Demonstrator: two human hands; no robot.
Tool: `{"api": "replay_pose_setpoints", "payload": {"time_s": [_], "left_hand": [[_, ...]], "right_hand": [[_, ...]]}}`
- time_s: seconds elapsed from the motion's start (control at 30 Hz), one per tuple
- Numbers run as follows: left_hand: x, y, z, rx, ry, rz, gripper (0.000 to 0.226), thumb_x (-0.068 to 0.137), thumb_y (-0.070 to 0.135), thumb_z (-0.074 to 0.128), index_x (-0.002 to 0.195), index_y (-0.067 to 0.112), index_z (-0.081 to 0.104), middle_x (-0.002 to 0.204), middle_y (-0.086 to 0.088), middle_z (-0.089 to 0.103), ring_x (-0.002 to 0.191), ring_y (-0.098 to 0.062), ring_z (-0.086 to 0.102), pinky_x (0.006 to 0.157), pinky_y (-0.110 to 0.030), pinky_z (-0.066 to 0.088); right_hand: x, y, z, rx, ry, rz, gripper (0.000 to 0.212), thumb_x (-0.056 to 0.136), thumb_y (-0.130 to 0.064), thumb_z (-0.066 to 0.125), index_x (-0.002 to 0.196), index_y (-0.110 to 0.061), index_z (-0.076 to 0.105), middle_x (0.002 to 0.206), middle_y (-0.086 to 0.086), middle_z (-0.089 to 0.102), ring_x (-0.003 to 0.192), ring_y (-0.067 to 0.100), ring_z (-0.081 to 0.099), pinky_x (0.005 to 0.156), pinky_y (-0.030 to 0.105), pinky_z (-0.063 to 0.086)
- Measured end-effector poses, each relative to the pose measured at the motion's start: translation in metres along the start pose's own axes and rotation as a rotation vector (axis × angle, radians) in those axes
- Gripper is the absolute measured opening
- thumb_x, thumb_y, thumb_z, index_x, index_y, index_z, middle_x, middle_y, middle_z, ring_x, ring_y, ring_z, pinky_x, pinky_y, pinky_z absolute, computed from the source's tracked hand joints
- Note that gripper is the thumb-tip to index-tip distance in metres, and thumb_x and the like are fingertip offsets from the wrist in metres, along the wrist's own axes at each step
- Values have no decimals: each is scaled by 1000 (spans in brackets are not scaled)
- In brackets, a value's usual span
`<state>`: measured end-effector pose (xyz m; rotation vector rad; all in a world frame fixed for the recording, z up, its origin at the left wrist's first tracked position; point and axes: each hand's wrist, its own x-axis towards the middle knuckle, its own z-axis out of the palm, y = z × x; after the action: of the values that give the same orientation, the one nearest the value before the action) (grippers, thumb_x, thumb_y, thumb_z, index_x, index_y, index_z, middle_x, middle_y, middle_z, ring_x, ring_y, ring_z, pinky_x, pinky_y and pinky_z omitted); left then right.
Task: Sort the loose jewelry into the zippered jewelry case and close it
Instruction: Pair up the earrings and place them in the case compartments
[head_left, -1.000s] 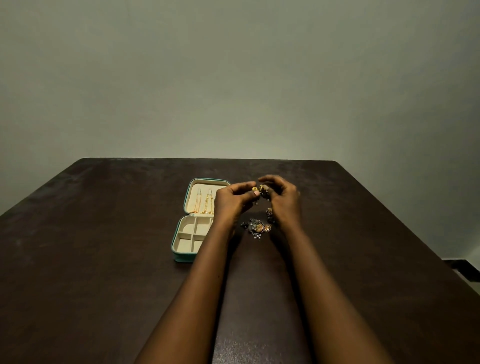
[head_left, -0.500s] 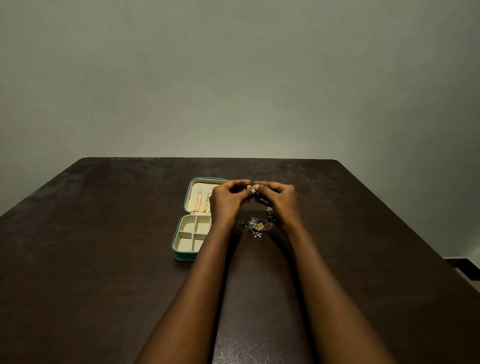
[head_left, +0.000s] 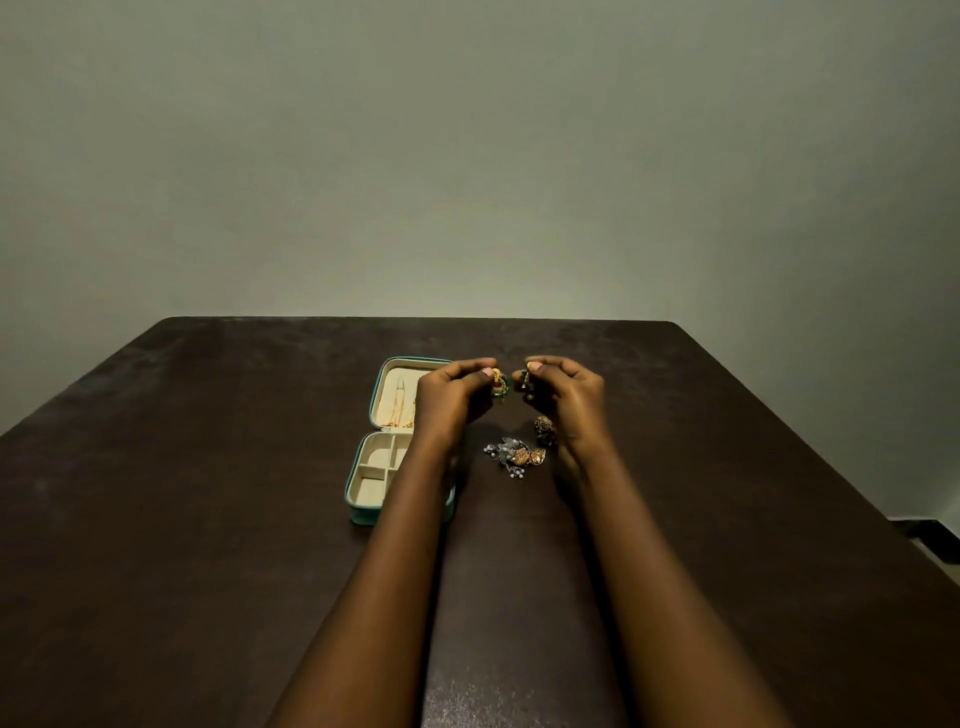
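Pinching gold earrings (head_left: 498, 385), one per grip, left hand (head_left: 451, 402), right hand (head_left: 571, 400), jewelry case (head_left: 365, 513) open, chains (head_left: 400, 404) in lid

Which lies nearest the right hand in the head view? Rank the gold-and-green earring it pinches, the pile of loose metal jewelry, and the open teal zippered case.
1. Gold-and-green earring: in the right hand's fingers.
2. Pile of loose metal jewelry: beside its wrist.
3. Open teal zippered case: farthest, to the left.

A dark brown desk (head_left: 208, 519) with a mottled, faintly glossy top stretches to a plain grey-green wall (head_left: 467, 156), unevenly lit; beyond the desk's right edge, a dark strip (head_left: 930, 531) runs low along the wall.
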<state>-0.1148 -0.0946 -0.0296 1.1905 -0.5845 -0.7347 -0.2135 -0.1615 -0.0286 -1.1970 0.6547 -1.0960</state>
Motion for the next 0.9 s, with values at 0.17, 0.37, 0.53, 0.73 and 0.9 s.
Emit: {"api": "replay_pose_setpoints", "payload": {"time_s": [0.17,0.37,0.53,0.73,0.9], "left_hand": [[1,5,-8,-76,-31,-40,19,87,4,55,99,8,69,79,-3,68,72,-11,65,72,-24,51],[-1,7,-15,-136,-59,-70,16,86,4,55,91,9,69,66,3,72,63,-8,68,66,-19,55],[-4,12,-18,-129,-89,-82,17,88,4,52,96,5,67,65,4,71,63,-7,67,61,-17,55],[-5,14,-20,-96,-85,-64,16,86,5,55,93,8,69,70,2,72,74,-13,67,66,-19,56],[-7,16,-23,-98,-95,-91,20,89,5,52,103,1,66,70,2,73,68,-8,69,65,-18,57]], "right_hand": [[-4,-6,-2,160,-114,61,12,85,-3,55,84,-8,66,68,-1,73,69,10,67,63,21,52],[-4,-5,-1,143,-129,59,15,86,-1,53,85,-4,67,68,1,73,66,10,68,62,21,54],[-3,-6,-1,138,-116,65,21,89,-2,46,82,1,66,64,2,72,61,10,67,57,22,55],[-3,-6,0,85,-111,60,23,88,1,45,79,2,66,60,1,70,58,11,66,57,22,57],[-3,-5,1,143,-122,77,29,87,4,38,82,4,66,71,9,71,67,18,66,60,24,57]]}}
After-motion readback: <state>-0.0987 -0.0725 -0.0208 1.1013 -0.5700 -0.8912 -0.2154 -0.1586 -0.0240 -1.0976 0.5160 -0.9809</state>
